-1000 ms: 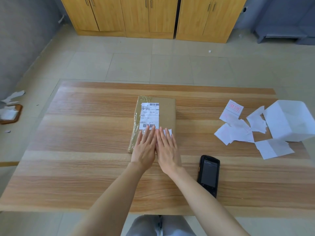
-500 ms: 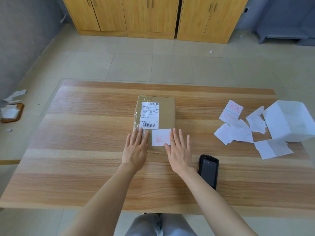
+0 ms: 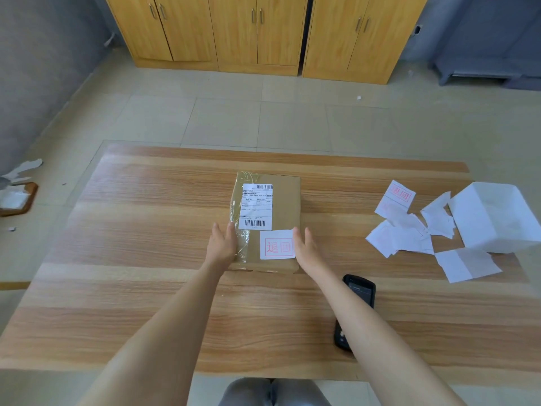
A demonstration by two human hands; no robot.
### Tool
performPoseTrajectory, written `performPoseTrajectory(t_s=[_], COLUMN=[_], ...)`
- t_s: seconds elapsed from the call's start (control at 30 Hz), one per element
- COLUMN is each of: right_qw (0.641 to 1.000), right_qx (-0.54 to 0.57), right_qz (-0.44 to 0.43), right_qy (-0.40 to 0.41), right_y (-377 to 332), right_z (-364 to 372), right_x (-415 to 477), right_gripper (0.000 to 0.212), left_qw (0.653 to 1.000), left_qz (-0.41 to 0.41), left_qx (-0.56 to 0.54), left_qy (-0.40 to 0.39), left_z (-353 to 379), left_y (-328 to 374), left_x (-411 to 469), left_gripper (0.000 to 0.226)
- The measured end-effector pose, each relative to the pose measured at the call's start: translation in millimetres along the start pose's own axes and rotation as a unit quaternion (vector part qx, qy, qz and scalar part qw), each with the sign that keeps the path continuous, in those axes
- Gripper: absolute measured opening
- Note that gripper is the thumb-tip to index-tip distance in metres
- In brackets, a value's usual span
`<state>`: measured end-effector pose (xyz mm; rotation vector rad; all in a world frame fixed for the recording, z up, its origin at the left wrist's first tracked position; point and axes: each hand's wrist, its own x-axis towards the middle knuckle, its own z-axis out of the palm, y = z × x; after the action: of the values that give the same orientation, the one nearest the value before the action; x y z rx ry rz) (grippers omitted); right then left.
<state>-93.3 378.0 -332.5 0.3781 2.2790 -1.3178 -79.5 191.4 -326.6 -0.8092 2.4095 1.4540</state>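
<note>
A flat brown cardboard parcel (image 3: pixel 285 200) lies in the middle of the wooden table (image 3: pixel 146 244). It carries a white shipping label (image 3: pixel 256 206) with barcodes and, near its front right corner, a white sticker (image 3: pixel 277 244) with red characters. My left hand (image 3: pixel 222 244) lies against the parcel's left side, fingers straight. My right hand (image 3: pixel 306 247) lies against its right side, fingers straight, next to the sticker. Neither hand covers the sticker.
A black handheld scanner (image 3: pixel 355 306) lies on the table by my right forearm. Loose white stickers and backing papers (image 3: pixel 409 227) and a white paper stack (image 3: pixel 494 218) sit at the right. Wooden cabinets (image 3: pixel 257 33) stand beyond the tiled floor.
My hands slid apart from the middle of the parcel, where they pressed side by side, to its left and right sides. The red-character sticker is now uncovered.
</note>
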Motion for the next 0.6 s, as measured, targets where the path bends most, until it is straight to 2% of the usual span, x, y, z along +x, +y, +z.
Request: performPoseTrajectory(t_s=[0.23,0.43,0.6], right_qw=[0.993,0.981,0.974], right_qx=[0.092,0.164,0.202], right_qz=[0.075,0.098,0.098], right_qy=[-0.013,-0.031,-0.01], right_y=[-1.4,-6.7,-4.3], right_z=[13.2,14.9,18.4], right_x=[18.5,21.6,29.7], right_gripper=[0.071,0.075,0.072], left_qw=[0.997,0.994,0.991], left_qz=[-0.046,-0.062,-0.067], left_qx=[-0.053,-0.069,-0.087], left_qy=[-0.038,-0.058,-0.077], left_z=[3.7,1.8,7.2], left_y=[-13.8,-17.0,-15.3], left_x=[24.0,30.8,37.3], left_gripper=[0.062,0.06,0.056])
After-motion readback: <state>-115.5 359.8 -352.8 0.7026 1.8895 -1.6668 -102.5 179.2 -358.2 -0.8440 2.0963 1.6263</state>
